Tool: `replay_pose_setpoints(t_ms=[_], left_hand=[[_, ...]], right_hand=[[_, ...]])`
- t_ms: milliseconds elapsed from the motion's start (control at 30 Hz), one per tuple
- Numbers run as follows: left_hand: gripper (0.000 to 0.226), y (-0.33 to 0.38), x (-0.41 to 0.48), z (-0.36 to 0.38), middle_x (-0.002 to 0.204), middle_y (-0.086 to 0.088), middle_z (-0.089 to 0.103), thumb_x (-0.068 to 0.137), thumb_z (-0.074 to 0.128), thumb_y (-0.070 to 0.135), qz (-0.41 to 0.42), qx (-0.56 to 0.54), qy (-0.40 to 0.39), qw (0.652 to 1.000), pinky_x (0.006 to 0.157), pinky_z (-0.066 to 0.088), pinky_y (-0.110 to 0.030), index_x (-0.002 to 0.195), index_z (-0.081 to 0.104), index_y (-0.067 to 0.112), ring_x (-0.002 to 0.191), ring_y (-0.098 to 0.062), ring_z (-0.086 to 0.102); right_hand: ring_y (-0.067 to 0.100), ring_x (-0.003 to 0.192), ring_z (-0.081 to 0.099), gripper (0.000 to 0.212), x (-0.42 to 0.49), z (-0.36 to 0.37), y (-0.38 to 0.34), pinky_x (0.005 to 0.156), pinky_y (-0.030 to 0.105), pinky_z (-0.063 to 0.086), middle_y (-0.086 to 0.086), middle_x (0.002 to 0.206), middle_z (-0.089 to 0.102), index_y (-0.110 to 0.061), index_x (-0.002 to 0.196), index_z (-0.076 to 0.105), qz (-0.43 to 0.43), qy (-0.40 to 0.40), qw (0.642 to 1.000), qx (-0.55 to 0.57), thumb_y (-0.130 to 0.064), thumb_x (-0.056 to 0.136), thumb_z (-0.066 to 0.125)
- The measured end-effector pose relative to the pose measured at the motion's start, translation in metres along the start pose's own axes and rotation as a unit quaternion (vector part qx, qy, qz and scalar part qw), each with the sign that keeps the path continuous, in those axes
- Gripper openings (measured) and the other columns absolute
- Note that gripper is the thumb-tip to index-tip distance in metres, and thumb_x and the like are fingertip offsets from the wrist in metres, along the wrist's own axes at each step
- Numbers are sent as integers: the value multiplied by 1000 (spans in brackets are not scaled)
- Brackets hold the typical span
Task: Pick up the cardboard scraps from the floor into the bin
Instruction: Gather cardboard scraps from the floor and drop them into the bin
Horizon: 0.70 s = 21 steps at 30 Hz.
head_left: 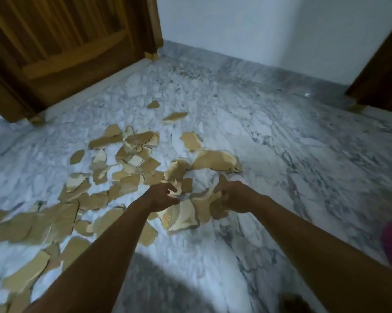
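Head view: the gathering step is under way. The left hand (164, 196) is pinching a pale piece (176, 190) and the right hand (234, 197) is clutching a bunch (209, 205). Scraps (127, 168) are lying from mid-floor (280, 154) toward its left edge. No bin is showing, so finding it probably comes next.

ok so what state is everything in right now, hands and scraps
cardboard scraps, mostly loose, scattered over the floor
left hand, pinching a pale scrap
right hand, gripping a bunch of scraps
floor, marble, littered left of centre
bin, not in view
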State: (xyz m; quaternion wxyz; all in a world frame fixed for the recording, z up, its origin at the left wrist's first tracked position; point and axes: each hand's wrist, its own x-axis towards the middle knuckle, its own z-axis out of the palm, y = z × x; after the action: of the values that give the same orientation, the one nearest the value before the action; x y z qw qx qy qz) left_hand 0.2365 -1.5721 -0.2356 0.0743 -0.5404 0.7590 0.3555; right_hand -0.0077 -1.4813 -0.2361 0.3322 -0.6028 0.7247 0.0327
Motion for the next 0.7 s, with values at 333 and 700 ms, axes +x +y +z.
replay_pose_setpoints(t_ms=[333, 700], left_hand=[[105, -44, 60, 105, 152, -1, 30, 62, 74, 68, -28, 209, 63, 976, 107, 29, -54, 148, 24, 32, 135, -31, 35], [97, -40, 61, 120, 137, -9, 31, 65, 79, 49, 21, 82, 159, 984, 96, 48, -47, 145, 28, 29, 118, -33, 42]], right_hand=[[35, 124, 46, 46, 89, 65, 55, 92, 46, 42, 8, 135, 49, -22, 137, 45, -102, 36, 959, -263, -35, 93, 46], [37, 139, 25, 48, 108, 53, 56, 101, 52, 30, 9, 136, 44, -21, 122, 61, -115, -61, 953, -275, -49, 84, 66]])
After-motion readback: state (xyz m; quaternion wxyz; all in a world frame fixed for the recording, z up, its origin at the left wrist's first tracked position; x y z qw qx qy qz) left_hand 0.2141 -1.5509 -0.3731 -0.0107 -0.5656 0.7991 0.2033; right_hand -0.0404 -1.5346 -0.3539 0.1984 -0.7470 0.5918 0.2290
